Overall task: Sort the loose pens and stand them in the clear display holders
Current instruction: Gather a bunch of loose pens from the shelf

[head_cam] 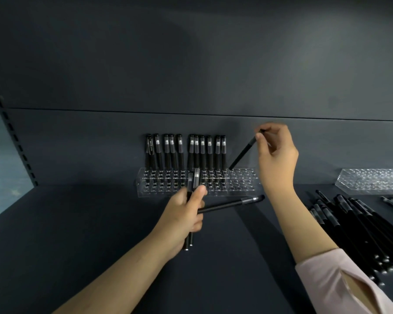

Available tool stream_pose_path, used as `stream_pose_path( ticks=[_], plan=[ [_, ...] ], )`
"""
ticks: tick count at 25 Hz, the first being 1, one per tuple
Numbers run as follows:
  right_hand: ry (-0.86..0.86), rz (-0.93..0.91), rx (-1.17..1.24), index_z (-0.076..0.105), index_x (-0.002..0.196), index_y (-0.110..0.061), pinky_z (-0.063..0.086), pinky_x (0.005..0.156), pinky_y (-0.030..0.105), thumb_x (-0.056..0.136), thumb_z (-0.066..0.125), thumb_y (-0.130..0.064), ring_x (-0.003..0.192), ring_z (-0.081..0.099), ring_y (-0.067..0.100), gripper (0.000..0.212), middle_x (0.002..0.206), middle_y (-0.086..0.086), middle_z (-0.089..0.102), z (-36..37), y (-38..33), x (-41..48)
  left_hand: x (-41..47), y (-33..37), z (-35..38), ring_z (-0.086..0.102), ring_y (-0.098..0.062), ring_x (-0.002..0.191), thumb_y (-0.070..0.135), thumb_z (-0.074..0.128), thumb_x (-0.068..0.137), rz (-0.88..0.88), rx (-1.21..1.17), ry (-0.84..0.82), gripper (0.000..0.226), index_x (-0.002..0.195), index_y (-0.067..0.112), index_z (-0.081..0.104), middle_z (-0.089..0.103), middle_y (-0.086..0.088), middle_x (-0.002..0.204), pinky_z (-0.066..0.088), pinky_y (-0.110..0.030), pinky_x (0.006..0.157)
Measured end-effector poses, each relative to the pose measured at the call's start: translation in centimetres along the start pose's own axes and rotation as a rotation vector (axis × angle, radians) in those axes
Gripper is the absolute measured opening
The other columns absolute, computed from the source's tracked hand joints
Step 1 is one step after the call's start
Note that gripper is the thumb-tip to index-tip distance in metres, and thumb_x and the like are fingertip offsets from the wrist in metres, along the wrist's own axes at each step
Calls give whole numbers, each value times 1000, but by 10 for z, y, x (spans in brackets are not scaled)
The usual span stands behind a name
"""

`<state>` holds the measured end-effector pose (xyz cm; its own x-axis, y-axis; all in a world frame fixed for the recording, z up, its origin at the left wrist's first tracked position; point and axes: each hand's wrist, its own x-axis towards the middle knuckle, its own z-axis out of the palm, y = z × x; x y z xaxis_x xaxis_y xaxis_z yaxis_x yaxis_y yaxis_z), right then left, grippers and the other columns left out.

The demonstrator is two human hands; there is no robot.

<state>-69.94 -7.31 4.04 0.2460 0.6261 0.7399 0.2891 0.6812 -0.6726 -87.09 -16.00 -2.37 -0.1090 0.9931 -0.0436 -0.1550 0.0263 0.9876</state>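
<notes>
Head view: we look down on a dark shelf (100,223) with both hands out in front of us. Our right hand (276,155) is raised at about 1 o'clock, and its fingers (260,138) pinch the upper end of a black pen (243,152). That pen is tilted, with its lower tip at the top plate of the clear holder (243,184), just beside the last pen in the row of standing pens (184,152). We cannot tell whether the tip is in a hole. The row fills the back holes from the holder's 9 o'clock end to past its middle, and all its pens stand upright against the back panel.

Our left hand (186,214) sits near the centre, in front of the holder, with the fingers curled round a small bundle of pens (195,177). Two of these point up across the holder's front. A third pen (232,203) sticks out toward 3 o'clock.

At 3 o'clock a second clear holder (372,180) lies on the shelf. In front of it, at about 4 o'clock, is a pile of loose pens (361,227), beside our pink sleeve (340,279).
</notes>
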Motion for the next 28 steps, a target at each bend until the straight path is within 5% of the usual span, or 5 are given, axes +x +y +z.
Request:
stream_pose_path(
  ticks=[4,14,18,23,28],
  plan=[
    [-42,-8,-10,58,96,-28,45,79,8,94,51,-4,91,63,0,25,92,-15,65,-2,3,3,4,0,-6,34,-4,42,32,63,93,22,74,-23,26,105,10,55,39,5,64,34,-18,40],
    [-85,-131,-285,66,110,-11,37,69,3,91,53,-1,66,54,-2,25,85,1,66,0,-1,6,4,1,-13,52,-4,47,27,71,88,-72,210,7,23,102,12,59,59,5,57,45,-20,53],
    [-71,-132,-228,56,113,-11,44,74,4,92,58,-5,83,62,1,22,99,-6,68,4,-5,3,5,3,-13,55,-5,52,20,67,91,-99,148,28,17,103,9,61,60,2,65,48,-17,53],
    [-150,-85,-343,63,112,-8,38,68,-2,92,58,-5,74,61,11,20,90,0,69,10,10,3,4,5,-14,59,-5,56,13,65,93,-114,39,16,12,100,4,60,66,-9,84,49,-16,53],
    [-334,-69,-415,65,122,-10,36,92,9,98,50,-11,108,62,18,29,117,7,68,7,20,6,4,7,-16,61,-3,55,14,62,95,-101,-39,2,11,93,4,66,75,-7,83,50,-16,53]
  ],
)
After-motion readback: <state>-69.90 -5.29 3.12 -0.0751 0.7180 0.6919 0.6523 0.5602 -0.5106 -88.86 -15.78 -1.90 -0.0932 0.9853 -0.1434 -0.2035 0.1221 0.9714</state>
